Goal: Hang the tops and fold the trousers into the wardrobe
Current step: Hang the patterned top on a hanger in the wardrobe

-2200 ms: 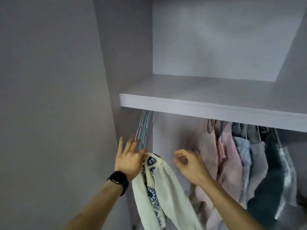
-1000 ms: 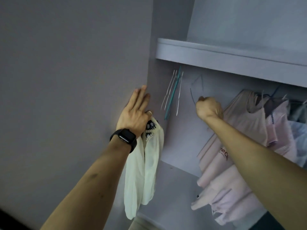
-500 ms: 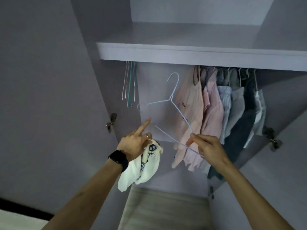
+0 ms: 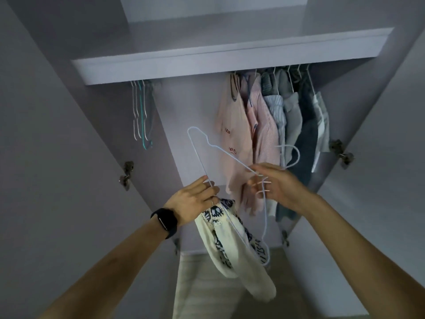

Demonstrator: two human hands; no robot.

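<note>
The grip of the left hand (image 4: 192, 199) is closed on two things at once: a cream top (image 4: 232, 245) with a dark blue pattern is bunched under the fingers, and the thin wire of a pale blue hanger (image 4: 220, 151) is pinched at the fingertips. The grip of the right hand (image 4: 279, 186) is closed on the same hanger near its neck, with the wire passing between the fingers and the hook (image 4: 293, 155) curling up just beyond the hand. Both forearms are stretched forward and upward, the left wrist bearing a black watch (image 4: 166, 222). The top hangs down from the left hand, in front of the open wardrobe and below its shelf (image 4: 161, 63). Under the shelf, empty hangers (image 4: 140, 111) are seen at the left and a row of hung clothes (image 4: 273, 116) at the right, behind the right hand.
</note>
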